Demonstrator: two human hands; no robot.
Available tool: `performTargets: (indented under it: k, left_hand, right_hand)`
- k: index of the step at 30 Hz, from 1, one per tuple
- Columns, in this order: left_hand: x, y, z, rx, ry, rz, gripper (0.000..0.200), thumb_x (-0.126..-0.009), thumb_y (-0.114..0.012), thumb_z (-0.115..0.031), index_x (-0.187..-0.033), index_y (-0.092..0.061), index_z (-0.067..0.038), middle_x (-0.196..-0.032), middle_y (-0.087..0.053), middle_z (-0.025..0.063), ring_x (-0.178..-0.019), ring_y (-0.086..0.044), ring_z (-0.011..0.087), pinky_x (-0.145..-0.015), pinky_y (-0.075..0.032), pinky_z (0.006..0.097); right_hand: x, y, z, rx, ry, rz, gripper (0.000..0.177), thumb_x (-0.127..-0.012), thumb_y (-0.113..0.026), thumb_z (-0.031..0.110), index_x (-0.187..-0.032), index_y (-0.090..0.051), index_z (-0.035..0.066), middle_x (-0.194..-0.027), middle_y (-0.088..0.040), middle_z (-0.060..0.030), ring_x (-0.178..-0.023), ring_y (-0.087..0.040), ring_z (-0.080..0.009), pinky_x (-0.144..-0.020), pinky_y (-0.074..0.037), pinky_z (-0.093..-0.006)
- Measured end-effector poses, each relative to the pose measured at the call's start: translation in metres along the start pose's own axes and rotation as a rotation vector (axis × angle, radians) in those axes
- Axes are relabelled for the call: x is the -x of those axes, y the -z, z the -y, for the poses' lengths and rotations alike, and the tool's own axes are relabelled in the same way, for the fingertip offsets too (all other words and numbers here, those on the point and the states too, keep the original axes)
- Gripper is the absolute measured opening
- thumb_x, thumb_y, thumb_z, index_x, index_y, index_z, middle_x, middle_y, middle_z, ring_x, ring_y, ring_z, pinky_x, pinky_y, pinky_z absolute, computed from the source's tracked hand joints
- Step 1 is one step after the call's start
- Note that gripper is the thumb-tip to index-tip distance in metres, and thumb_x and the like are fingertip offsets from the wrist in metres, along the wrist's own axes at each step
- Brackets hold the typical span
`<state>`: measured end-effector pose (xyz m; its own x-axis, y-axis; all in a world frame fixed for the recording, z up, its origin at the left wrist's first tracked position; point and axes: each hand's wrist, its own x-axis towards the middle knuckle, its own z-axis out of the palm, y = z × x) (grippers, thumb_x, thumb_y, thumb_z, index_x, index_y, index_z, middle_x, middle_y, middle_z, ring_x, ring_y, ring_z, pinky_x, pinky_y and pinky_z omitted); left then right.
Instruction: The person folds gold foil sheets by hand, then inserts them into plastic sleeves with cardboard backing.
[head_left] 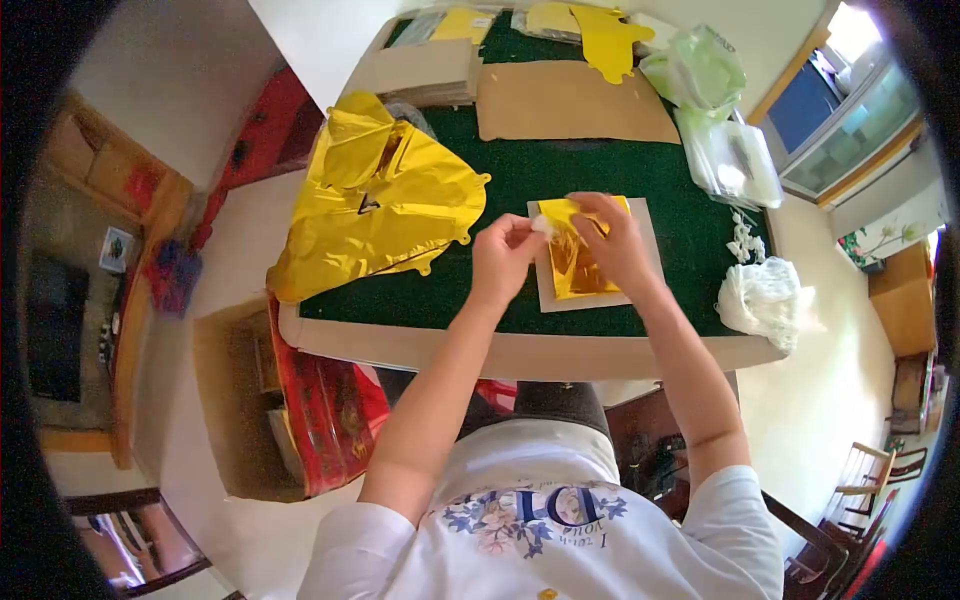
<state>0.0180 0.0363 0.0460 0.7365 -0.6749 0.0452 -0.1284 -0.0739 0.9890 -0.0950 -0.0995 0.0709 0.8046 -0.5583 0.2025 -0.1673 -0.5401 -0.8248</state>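
Observation:
My left hand (pixel 503 258) is closed, pinching a small white piece (pixel 543 226) between thumb and fingertips. Just beneath lies a folded shiny gold foil sheet (pixel 572 268) on a grey-brown card (pixel 647 235). Over the foil's right side is my right hand (pixel 617 248), its thumb and fingers apart and slightly blurred at the tips; I see nothing held in it. To the left, a large crumpled gold foil balloon (pixel 390 205) with small tabs and a dark mark spreads over the green tabletop (pixel 480 300).
At the back are a brown cardboard sheet (pixel 570 105), a stack of cards (pixel 420 72) and a flat yellow foil piece (pixel 606 45). Clear plastic bags (pixel 730 165) and a white plastic bag (pixel 765 300) line the right edge. A cardboard box (pixel 235 400) stands at floor level left.

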Motion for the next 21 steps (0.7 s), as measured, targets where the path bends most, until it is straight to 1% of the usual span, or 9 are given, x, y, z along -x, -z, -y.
performTargets:
  k: [1,2,3,7,8,10,13,16,21]
  left_hand:
    - [-0.004,0.006,0.004,-0.110,0.035,-0.041,0.013,-0.084,-0.070,-0.010,-0.092,-0.066,0.000,-0.078,-0.068,0.0030,-0.070,-0.063,0.0098,-0.065,-0.050,0.0243]
    - [-0.009,0.011,0.019,-0.233,-0.049,-0.105,0.013,-0.083,-0.071,-0.011,-0.087,-0.067,0.000,-0.076,-0.068,0.0058,-0.066,-0.063,0.0124,-0.063,-0.050,0.0265]
    - [-0.009,0.017,0.020,-0.336,-0.069,-0.121,0.012,-0.083,-0.070,-0.012,-0.086,-0.067,-0.001,-0.076,-0.068,0.0076,-0.066,-0.064,0.0170,-0.062,-0.050,0.0296]
    - [-0.011,0.015,0.027,-0.762,-0.190,-0.113,0.011,-0.082,-0.065,-0.016,-0.083,-0.066,-0.004,-0.079,-0.066,0.0122,-0.072,-0.064,0.0305,-0.063,-0.051,0.0395]
    - [-0.009,0.010,0.025,-0.792,-0.149,-0.059,0.012,-0.083,-0.063,-0.018,-0.080,-0.065,-0.006,-0.081,-0.063,0.0128,-0.076,-0.062,0.0334,-0.064,-0.050,0.0434]
    - [-0.011,-0.003,0.026,-0.865,-0.192,-0.068,0.011,-0.082,-0.065,-0.017,-0.080,-0.063,-0.006,-0.083,-0.060,0.0127,-0.077,-0.062,0.0319,-0.065,-0.050,0.0427]
    - [-0.013,-0.011,0.025,-0.764,-0.169,-0.041,0.011,-0.080,-0.067,-0.014,-0.079,-0.061,-0.005,-0.082,-0.059,0.0117,-0.075,-0.061,0.0301,-0.066,-0.050,0.0419]
    - [-0.011,-0.014,0.024,-0.774,-0.250,-0.129,0.010,-0.081,-0.067,-0.013,-0.078,-0.060,-0.005,-0.079,-0.058,0.0111,-0.074,-0.060,0.0300,-0.067,-0.050,0.0419]
    - [-0.019,-0.025,0.028,-0.641,-0.182,-0.079,0.007,-0.082,-0.064,-0.010,-0.083,-0.061,-0.004,-0.087,-0.064,0.0137,-0.070,-0.064,0.0299,-0.063,-0.053,0.0395]
  right_hand:
    - [-0.001,0.005,-0.008,0.243,0.141,-0.042,0.028,-0.090,-0.062,0.019,-0.116,-0.063,0.009,-0.121,-0.060,-0.0124,-0.113,-0.055,-0.0246,-0.098,-0.042,-0.0372]
    - [-0.003,0.010,-0.018,0.483,0.287,-0.088,0.031,-0.090,-0.061,0.019,-0.119,-0.062,0.011,-0.129,-0.056,-0.0133,-0.120,-0.052,-0.0280,-0.103,-0.039,-0.0406]
    - [-0.006,0.014,-0.026,0.532,0.266,0.012,0.038,-0.090,-0.059,0.026,-0.127,-0.058,0.016,-0.143,-0.042,-0.0131,-0.134,-0.035,-0.0332,-0.112,-0.026,-0.0490]
    - [-0.002,0.007,-0.051,0.676,0.277,0.061,0.043,-0.091,-0.056,0.036,-0.131,-0.054,0.020,-0.146,-0.039,-0.0143,-0.139,-0.030,-0.0324,-0.114,-0.018,-0.0500]
    - [-0.002,0.005,-0.058,0.671,0.273,0.060,0.044,-0.091,-0.056,0.036,-0.132,-0.054,0.020,-0.146,-0.039,-0.0144,-0.139,-0.030,-0.0324,-0.114,-0.019,-0.0500]
    - [0.002,0.002,-0.064,0.660,0.259,0.053,0.044,-0.091,-0.056,0.036,-0.133,-0.053,0.021,-0.146,-0.039,-0.0145,-0.138,-0.031,-0.0323,-0.114,-0.020,-0.0502]
    - [0.003,0.003,-0.059,0.719,0.260,0.067,0.046,-0.091,-0.056,0.035,-0.134,-0.053,0.020,-0.146,-0.039,-0.0147,-0.138,-0.032,-0.0321,-0.113,-0.022,-0.0500]
    - [0.003,0.002,-0.060,0.762,0.268,0.062,0.046,-0.092,-0.055,0.035,-0.134,-0.052,0.019,-0.146,-0.040,-0.0142,-0.138,-0.033,-0.0310,-0.113,-0.022,-0.0499]
    - [0.001,0.002,-0.065,0.768,0.287,0.064,0.045,-0.093,-0.054,0.035,-0.134,-0.053,0.019,-0.145,-0.041,-0.0140,-0.137,-0.033,-0.0304,-0.113,-0.022,-0.0505]
